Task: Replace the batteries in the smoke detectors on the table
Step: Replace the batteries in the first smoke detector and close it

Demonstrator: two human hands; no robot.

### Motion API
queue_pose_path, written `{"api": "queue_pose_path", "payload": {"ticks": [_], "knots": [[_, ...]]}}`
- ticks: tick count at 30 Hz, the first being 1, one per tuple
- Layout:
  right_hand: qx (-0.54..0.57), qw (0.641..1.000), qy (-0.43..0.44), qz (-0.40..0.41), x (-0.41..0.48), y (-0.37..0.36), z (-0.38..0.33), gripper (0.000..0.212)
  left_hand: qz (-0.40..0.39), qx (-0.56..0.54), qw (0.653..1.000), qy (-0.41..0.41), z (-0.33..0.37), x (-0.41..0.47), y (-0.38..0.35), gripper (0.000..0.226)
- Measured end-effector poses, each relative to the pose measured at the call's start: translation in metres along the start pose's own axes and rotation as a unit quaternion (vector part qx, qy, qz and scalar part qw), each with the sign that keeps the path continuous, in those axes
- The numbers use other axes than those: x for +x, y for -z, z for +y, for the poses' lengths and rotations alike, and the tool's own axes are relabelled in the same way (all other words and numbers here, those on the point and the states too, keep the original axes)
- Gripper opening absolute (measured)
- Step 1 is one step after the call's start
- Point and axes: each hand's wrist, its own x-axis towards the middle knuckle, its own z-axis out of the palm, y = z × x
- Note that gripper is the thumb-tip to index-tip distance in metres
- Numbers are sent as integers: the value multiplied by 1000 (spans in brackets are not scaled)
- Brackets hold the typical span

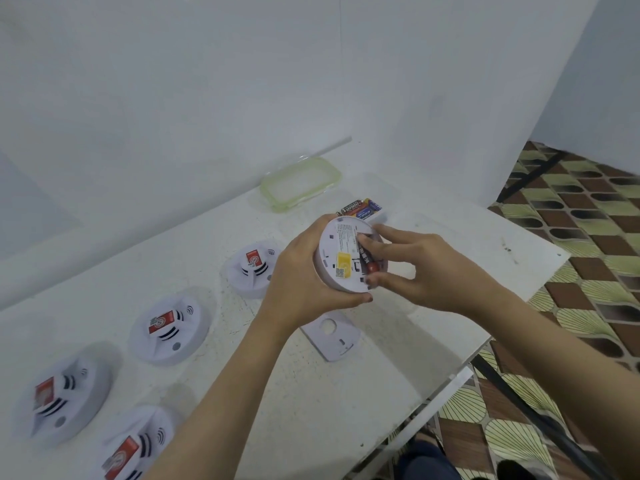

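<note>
My left hand (298, 271) grips a round white smoke detector (337, 251) above the table, its back turned up toward me. A yellow sticker and an open battery bay show on that back. My right hand (412, 268) pinches a dark battery with a red end (367, 259) that lies in the bay, index finger on its top and thumb at its lower end. Several spare batteries (360, 207) lie in a clear box just behind the detector. The detector's white back cover (332, 336) lies flat on the white table (346, 410) below my hands.
Several more white detectors with red labels stand in a row to the left, such as the nearest detector (251, 268) and another detector (169, 327). A green-rimmed clear lid (301, 183) lies at the back by the wall. The table edge (485, 341) runs along the right, over a patterned floor.
</note>
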Motion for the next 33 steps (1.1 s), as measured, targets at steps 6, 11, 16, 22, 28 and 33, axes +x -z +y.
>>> {"api": "queue_pose_path", "payload": {"ticks": [6, 11, 16, 22, 28, 33], "knots": [[47, 986, -18, 159, -11, -7, 0, 21, 19, -21, 999, 16, -3, 1, 1, 99], [69, 980, -89, 162, -23, -3, 10, 17, 66, -81, 993, 52, -12, -3, -3, 96], [-4, 994, -111, 0, -24, 1, 25, 18, 109, -113, 985, 70, -19, -5, -2, 95], [18, 996, -84, 6, 7, 11, 34, 20, 153, -104, 978, 99, -21, -3, -5, 98], [-26, 997, -60, -34, 66, 20, 61, 24, 174, -75, 970, 155, -16, 10, -4, 108], [-105, 984, -49, -139, 116, 17, 77, 33, 202, 11, 968, 147, -19, 19, -4, 103]]}}
